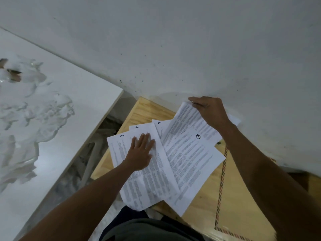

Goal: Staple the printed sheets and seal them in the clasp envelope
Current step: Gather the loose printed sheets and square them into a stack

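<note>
The left hand [141,151] lies flat, fingers spread wide, pressing down on the sheet marked 3 in a fan of printed sheets [187,159], gripping nothing. The right hand [211,111] reaches to the far end of the sheet marked 2, palm down with fingers curled over its top edge; it seems to pinch or lift that edge, though the grip itself is hidden under the hand. The sheets lie loose and overlapping on a small wooden table [142,112], near the wall, with their near corners hanging over the table's front edge. Being thin, light paper, they will probably slide easily over one another and over the wood, and will bend or crease if pulled by one corner; squaring them looks best done by gathering from the long edges with both hands and tapping the stack true before any stapling. A brown envelope [243,197] with a striped border lies on the table to the right, partly under the right forearm and touching the fanned pages. No stapler is visible here. To the left, well apart, a white board [83,101] carries crumpled clear plastic [34,108], which does not obstruct the work.
</note>
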